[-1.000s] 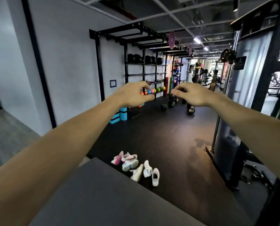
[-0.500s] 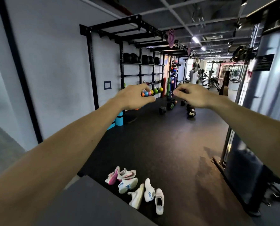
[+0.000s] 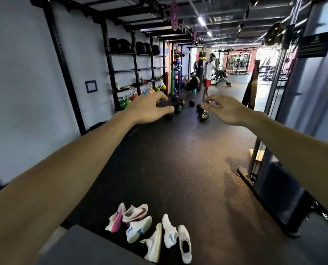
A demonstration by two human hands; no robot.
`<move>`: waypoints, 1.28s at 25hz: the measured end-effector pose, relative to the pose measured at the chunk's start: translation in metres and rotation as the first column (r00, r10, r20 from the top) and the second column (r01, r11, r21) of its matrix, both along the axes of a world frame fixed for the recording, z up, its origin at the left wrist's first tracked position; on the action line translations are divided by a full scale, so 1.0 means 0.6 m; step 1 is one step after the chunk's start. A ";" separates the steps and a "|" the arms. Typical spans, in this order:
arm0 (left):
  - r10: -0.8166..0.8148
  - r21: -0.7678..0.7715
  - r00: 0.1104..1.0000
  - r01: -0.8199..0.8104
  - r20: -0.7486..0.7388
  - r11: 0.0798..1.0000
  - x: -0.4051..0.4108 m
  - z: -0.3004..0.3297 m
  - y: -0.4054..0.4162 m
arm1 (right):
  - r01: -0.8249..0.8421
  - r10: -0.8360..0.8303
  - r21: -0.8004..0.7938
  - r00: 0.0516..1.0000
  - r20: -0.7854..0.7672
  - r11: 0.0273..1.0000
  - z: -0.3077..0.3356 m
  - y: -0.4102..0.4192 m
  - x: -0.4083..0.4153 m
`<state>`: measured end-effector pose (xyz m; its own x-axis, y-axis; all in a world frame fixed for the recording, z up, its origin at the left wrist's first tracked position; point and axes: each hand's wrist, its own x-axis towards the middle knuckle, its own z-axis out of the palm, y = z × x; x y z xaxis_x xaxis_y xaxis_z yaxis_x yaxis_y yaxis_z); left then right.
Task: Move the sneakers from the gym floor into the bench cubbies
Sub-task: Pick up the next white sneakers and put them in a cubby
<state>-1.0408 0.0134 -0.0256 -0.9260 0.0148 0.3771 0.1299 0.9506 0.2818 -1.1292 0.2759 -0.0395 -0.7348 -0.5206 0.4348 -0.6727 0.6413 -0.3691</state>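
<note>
White mesh and foam are making up most of the sneakers [image 3: 149, 230], six of them lying in a loose cluster on the dark rubber gym floor [image 3: 178, 169], some touching, one pink-soled and tipped on its side. They are looking light and soft in the upper, stiffer at the sole, so pinching each at the heel collar or hooking fingers into the opening is likely the easiest hold. The left hand [image 3: 148, 109] is reaching forward with fingers loosely spread and holding nothing; the right hand [image 3: 226, 109] is hanging with fingers loosely curled, also empty, both well above the shoes. A grey surface [image 3: 86, 249] is showing at the bottom edge just beside the cluster; any cubbies are hidden. A black rack [image 3: 132, 60] of balls and kettlebells is lining the wall.
</note>
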 end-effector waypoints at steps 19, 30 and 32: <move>0.002 0.245 0.933 -0.097 0.359 0.965 -0.591 -0.491 -0.197 | 0.010 -0.037 0.155 0.984 0.173 0.988 -0.521 -0.190 -0.598; -0.043 0.394 0.786 -0.261 0.616 0.881 -0.631 -1.089 -0.263 | 0.066 -0.212 0.369 0.903 0.373 0.927 -1.087 -0.179 -0.618; -0.029 0.405 0.774 -0.298 0.633 0.864 -0.622 -1.207 -0.262 | 0.070 -0.241 0.401 0.886 0.395 0.914 -1.199 -0.169 -0.611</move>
